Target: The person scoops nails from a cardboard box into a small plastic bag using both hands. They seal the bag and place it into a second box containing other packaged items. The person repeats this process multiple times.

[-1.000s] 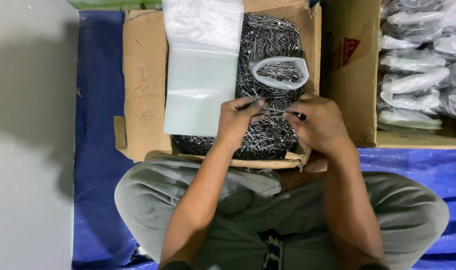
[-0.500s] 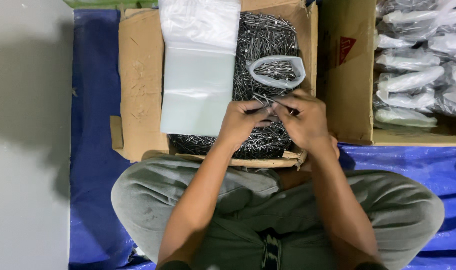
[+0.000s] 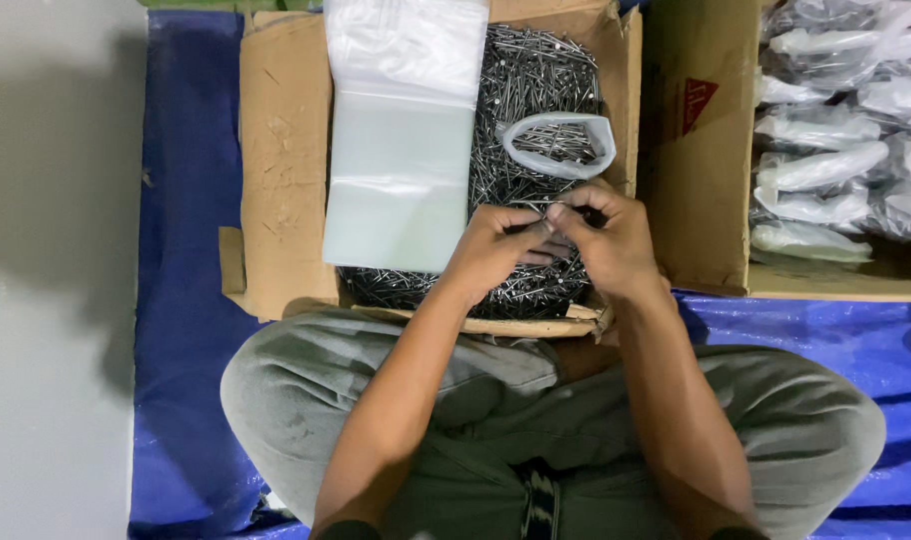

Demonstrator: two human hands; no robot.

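Nails (image 3: 536,70) fill the open cardboard box (image 3: 276,150); left hand (image 3: 491,250) and right hand (image 3: 611,240) meet over the pile, fingertips pinched on a small bunch of nails. Open plastic bag (image 3: 559,143) with some nails lies on the pile just beyond the hands. Stack of clear bags (image 3: 401,150) covers the box's left part.

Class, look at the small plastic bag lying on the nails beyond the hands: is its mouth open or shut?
Open. The small plastic bag has its rim spread in an oval, with nails visible inside.
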